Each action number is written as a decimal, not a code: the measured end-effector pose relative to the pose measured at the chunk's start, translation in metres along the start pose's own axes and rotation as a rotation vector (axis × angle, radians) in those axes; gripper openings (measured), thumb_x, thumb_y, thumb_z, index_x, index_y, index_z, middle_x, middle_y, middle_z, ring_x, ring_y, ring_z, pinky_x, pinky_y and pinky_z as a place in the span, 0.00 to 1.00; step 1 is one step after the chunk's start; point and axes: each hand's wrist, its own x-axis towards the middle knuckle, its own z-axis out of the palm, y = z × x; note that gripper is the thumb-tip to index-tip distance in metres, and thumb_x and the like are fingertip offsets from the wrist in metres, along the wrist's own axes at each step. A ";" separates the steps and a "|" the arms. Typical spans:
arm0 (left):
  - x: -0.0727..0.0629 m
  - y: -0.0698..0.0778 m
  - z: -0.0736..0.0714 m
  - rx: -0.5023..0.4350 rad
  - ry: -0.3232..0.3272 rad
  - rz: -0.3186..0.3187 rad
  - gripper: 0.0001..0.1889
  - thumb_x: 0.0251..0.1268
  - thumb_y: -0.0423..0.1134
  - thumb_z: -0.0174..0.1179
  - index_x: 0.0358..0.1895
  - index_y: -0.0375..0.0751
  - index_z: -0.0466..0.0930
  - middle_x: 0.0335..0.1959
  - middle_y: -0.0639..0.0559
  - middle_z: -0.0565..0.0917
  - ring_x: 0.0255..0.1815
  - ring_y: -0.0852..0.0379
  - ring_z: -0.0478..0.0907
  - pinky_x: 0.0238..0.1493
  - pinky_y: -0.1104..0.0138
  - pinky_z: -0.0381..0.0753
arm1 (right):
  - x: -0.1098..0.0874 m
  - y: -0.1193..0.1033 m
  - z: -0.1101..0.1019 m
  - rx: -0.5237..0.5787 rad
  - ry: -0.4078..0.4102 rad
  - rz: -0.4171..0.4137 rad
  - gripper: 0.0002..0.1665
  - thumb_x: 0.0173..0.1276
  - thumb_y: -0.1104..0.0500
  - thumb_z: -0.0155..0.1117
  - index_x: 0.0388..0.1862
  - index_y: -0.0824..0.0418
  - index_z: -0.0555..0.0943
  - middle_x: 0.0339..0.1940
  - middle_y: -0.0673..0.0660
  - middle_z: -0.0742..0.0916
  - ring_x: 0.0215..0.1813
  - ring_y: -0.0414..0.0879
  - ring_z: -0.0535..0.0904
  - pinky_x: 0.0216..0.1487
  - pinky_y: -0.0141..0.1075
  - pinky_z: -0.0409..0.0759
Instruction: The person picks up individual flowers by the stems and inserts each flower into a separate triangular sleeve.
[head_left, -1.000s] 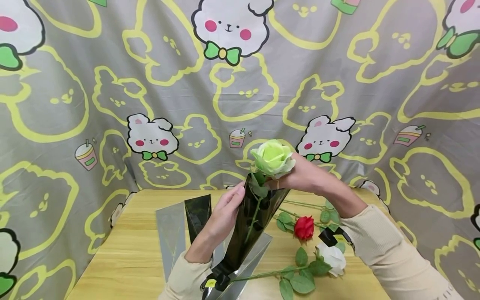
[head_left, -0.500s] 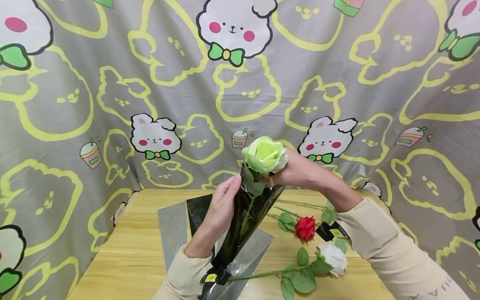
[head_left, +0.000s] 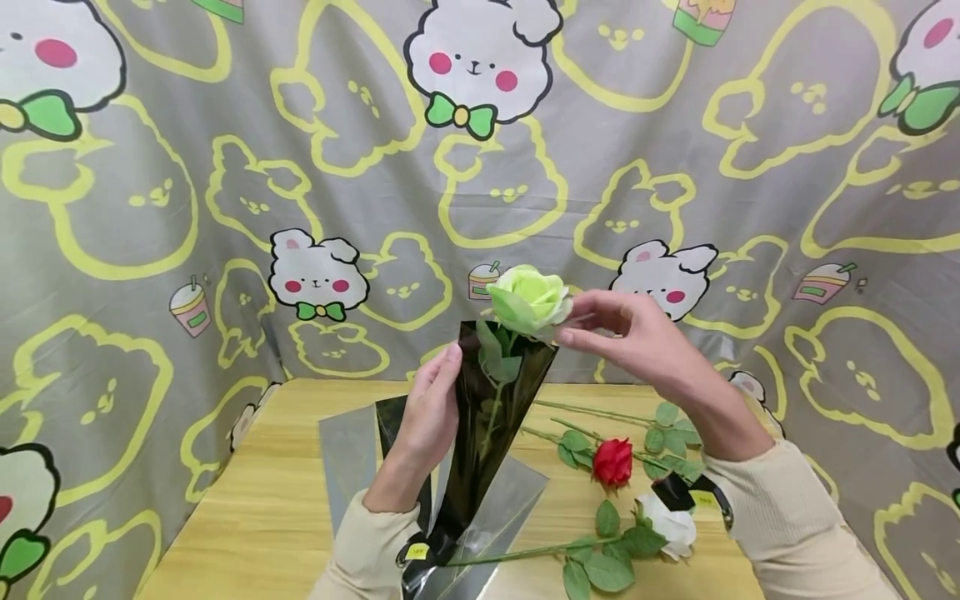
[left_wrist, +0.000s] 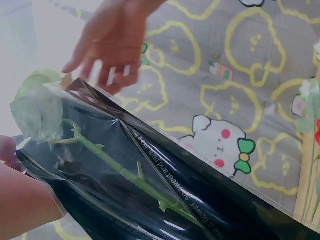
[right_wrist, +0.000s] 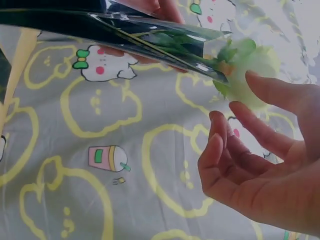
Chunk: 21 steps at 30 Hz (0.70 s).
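My left hand (head_left: 429, 408) grips the left edge of a black, partly see-through flower sleeve (head_left: 480, 442), thumb near its top. Inside stands a pale green artificial rose (head_left: 529, 298), its bloom above the sleeve's mouth and its stem showing through the film. Gold-lined lettering runs along the sleeve (left_wrist: 160, 165) in the left wrist view. Beside the bloom, on its right, my right hand (head_left: 637, 337) has loosely bent, parted fingers that hold nothing. In the right wrist view, its thumb (right_wrist: 277, 95) overlaps the bloom.
On the wooden table (head_left: 240, 492) lie a red rose (head_left: 612, 462) and a white rose (head_left: 671, 527) with leafy stems. More flat sleeves, grey-clear (head_left: 347, 454) and black, lie under my left arm. A patterned curtain (head_left: 405, 192) hangs behind.
My right hand has let go below the bloom and drawn back to the right, fingers loosening. The sleeve, rose and left hand have shifted slightly left in the head view.
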 end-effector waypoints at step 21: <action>0.021 0.024 0.011 -0.056 -0.103 0.016 0.23 0.87 0.42 0.41 0.69 0.27 0.68 0.68 0.43 0.71 0.64 0.56 0.72 0.56 0.68 0.78 | 0.007 -0.005 0.019 -0.002 0.216 -0.135 0.08 0.72 0.58 0.71 0.39 0.63 0.90 0.40 0.56 0.89 0.37 0.48 0.85 0.38 0.34 0.83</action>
